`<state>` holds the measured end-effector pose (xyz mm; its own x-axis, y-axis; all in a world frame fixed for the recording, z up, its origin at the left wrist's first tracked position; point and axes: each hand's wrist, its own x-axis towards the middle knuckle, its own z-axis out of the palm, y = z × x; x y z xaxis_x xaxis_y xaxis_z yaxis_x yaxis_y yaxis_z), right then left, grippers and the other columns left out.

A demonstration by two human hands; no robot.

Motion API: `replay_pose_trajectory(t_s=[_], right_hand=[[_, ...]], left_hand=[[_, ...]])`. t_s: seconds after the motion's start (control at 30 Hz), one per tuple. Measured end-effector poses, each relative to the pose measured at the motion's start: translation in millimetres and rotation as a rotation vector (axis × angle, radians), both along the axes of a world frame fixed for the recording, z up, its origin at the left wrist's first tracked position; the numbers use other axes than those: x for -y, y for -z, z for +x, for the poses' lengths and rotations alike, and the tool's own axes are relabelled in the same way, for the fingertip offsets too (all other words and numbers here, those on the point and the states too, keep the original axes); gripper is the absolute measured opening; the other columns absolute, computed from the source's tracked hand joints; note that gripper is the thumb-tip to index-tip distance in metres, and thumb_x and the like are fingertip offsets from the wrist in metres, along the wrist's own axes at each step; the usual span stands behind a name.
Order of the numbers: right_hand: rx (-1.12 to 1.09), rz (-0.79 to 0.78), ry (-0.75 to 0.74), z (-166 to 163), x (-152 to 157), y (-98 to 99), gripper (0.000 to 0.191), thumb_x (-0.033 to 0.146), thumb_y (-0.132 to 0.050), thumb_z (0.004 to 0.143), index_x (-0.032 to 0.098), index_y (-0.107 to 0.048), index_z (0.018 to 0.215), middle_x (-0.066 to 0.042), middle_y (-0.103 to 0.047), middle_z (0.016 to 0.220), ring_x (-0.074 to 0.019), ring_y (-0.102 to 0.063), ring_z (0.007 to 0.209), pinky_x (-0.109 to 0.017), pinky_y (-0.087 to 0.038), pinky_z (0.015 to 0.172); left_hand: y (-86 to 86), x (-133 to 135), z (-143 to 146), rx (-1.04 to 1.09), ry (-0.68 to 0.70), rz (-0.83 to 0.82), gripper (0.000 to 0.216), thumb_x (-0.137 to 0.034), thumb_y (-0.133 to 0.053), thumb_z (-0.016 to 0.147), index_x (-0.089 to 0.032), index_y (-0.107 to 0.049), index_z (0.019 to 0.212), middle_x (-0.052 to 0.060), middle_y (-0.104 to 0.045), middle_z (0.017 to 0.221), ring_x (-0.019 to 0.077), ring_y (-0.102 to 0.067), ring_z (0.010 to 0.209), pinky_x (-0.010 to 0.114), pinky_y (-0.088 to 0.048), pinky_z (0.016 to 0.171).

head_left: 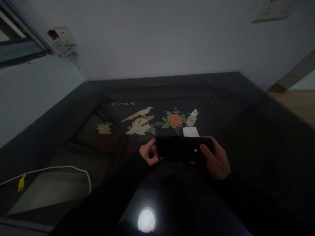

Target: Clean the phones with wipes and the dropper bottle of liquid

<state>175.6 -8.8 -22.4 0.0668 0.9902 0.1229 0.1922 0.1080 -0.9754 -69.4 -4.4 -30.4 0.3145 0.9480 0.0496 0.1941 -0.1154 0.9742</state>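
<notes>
A black oblong object (178,148) with a small round white mark near its right end lies level between my hands, above the dark glossy table. What kind of object it is, I cannot tell. My left hand (149,152) pinches its left end with curled fingers. The right end sits in my right hand (218,161), thumb across the near face and the other fingers mostly hidden behind. Just beyond it is a small white box or paper block (190,131), its lower part covered. Behind that stands a small clear bottle (191,119) with a white cap.
The dark table (157,80) bears a painted bird and flower design (174,120). A white cable (64,167) with a yellow tag (21,183) crosses the left side. White wall sockets (62,46) sit at the far left. A round light reflects near the front.
</notes>
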Motion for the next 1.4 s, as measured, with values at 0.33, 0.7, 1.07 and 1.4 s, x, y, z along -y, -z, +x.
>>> replay_pose_trajectory(t_s=[0.33, 0.7, 1.07, 1.4], right_hand=[[-0.432, -0.229, -0.051, -6, -1, 2.2, 0.026, 0.042, -0.06, 0.076, 0.022, -0.052, 0.09, 0.001, -0.057, 0.067, -0.0163, -0.058, 0.057, -0.029, -0.051, 0.043], [-0.561, -0.3, -0.027, -7, -3, -0.6, 0.029, 0.041, -0.068, 0.067, 0.023, -0.054, 0.084, 0.003, -0.057, 0.064, -0.0139, -0.056, 0.05, -0.023, -0.047, 0.033], [-0.525, -0.254, -0.059, -4, -8, 3.7, 0.022, 0.039, -0.064, 0.073, 0.023, -0.055, 0.086, 0.004, -0.055, 0.064, -0.0096, -0.051, 0.045, -0.021, -0.046, 0.034], [-0.365, -0.226, -0.083, -6, -7, 8.9, 0.023, 0.04, -0.062, 0.075, 0.022, -0.055, 0.089, 0.002, -0.055, 0.066, -0.0133, -0.054, 0.052, -0.025, -0.049, 0.04]], left_hand=[[5.4, -1, -3, 0.093, 0.028, -0.133, 0.041, -0.011, -0.051, 0.059, -0.014, -0.047, 0.099, -0.005, -0.057, 0.059, 0.0087, -0.059, 0.051, 0.018, -0.042, 0.051], [-1.9, 2, -1, 0.182, 0.018, -0.251, 0.04, -0.011, -0.056, 0.057, -0.015, -0.046, 0.096, -0.008, -0.056, 0.058, 0.0067, -0.057, 0.046, 0.016, -0.041, 0.047], [7.1, -2, -9, 0.333, 0.156, -0.257, 0.042, -0.033, -0.064, 0.07, -0.015, -0.046, 0.103, 0.0, -0.062, 0.067, 0.0132, -0.064, 0.058, 0.021, -0.048, 0.052], [-5.8, -3, -6, 0.064, -0.097, -0.088, 0.036, -0.022, -0.048, 0.076, -0.011, -0.057, 0.109, -0.004, -0.059, 0.058, 0.007, -0.057, 0.048, 0.017, -0.05, 0.049]])
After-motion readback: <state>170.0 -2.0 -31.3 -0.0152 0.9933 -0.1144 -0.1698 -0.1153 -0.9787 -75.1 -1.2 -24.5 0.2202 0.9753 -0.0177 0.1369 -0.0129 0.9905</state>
